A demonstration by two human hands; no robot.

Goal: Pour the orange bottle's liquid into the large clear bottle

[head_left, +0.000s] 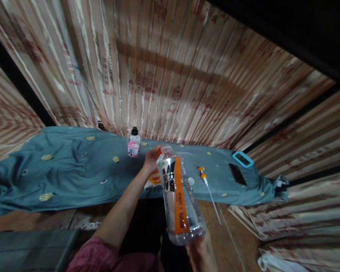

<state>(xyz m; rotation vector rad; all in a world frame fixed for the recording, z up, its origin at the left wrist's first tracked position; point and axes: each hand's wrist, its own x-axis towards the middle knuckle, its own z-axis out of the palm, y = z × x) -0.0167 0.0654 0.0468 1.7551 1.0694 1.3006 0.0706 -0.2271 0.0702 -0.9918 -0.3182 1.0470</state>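
Observation:
A large clear plastic bottle [169,192] with an orange and white label is tilted in front of me, its uncapped mouth pointing away. My left hand [152,158] is closed at the bottle's neck, its fingertips partly hidden behind it. Near the base, my right hand [198,251] grips the bottle from below, its fingers partly covered. Behind the bottle and under my left wrist, an orange and white item [154,178] shows only in part. To the right lies an orange and white pump top [203,175] with a long white tube, close to a small pale disc [190,181].
A small bottle with black cap and pink label [133,145] stands at the back of the teal cloth [73,166]. A dark phone [237,174] and a blue-framed digital timer [243,159] lie at right. A grey box [31,249] sits lower left; patterned curtains [158,75] hang behind.

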